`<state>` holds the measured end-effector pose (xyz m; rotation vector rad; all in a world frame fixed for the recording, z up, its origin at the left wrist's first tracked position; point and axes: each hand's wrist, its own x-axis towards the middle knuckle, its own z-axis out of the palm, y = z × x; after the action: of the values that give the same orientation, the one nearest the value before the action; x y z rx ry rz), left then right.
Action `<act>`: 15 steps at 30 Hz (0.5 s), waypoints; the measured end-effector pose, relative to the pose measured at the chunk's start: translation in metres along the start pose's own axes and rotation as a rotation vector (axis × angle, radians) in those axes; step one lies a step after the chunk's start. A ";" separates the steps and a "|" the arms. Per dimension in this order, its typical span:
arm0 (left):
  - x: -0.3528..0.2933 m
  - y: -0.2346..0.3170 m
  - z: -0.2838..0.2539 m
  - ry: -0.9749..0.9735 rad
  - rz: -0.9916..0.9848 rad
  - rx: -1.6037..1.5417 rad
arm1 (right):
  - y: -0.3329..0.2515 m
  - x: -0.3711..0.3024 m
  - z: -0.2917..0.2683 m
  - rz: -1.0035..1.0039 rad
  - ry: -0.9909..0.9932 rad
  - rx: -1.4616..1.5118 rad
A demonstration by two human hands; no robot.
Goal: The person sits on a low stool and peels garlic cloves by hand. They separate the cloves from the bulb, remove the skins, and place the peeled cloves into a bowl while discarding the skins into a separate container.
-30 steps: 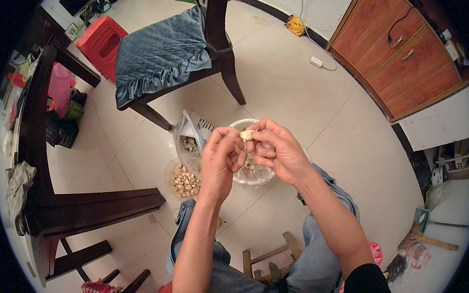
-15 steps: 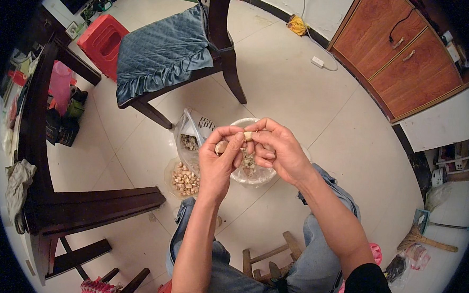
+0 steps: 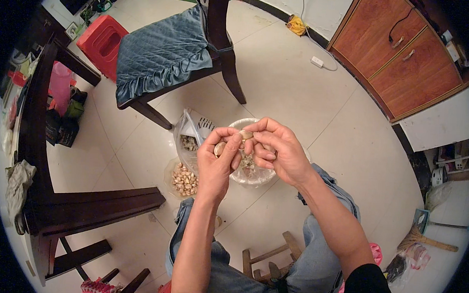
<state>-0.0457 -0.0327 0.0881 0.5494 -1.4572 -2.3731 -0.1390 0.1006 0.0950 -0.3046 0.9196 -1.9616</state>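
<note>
Between my fingertips is a garlic clove (image 3: pixel 247 135), pale and partly covered by the fingers. My left hand (image 3: pixel 218 159) pinches it from one side and keeps a second clove (image 3: pixel 219 149) tucked in its curled fingers. On the other side, the thumb and forefinger of my right hand (image 3: pixel 279 151) are closed on the same clove, its other fingers curled. Beneath both hands stands a whitish bowl (image 3: pixel 254 180) with papery skins in it. To its left, many cloves fill a clear dish (image 3: pixel 168 181). A clear plastic bag (image 3: pixel 185 124) holding greyish bulbs or skins lies behind that dish.
A dark wooden chair with a blue quilted cushion (image 3: pixel 162 50) stands ahead, a red plastic stool (image 3: pixel 103 44) beyond it. The dark table (image 3: pixel 98 208) borders my left. A small wooden stool (image 3: pixel 268 254) sits between my legs. Wooden cabinets (image 3: pixel 398 54) line the far right.
The clove at my fingertips has turned slightly and shows more of its side. My fingers have shifted a little around it; both arms stay nearly in place.
</note>
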 end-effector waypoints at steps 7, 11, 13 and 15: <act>0.001 -0.004 -0.001 -0.033 -0.040 -0.124 | 0.003 -0.001 0.000 -0.028 -0.003 -0.036; -0.003 -0.006 0.001 -0.052 -0.034 0.007 | 0.004 0.000 0.005 -0.019 0.062 -0.165; -0.003 -0.008 0.000 -0.072 -0.059 0.013 | 0.008 0.003 0.005 -0.031 0.073 -0.215; 0.000 -0.013 -0.001 -0.107 -0.101 -0.061 | 0.009 0.003 0.002 -0.030 0.099 -0.163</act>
<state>-0.0459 -0.0280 0.0764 0.4990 -1.4270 -2.5528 -0.1334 0.0941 0.0896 -0.3182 1.1481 -1.9463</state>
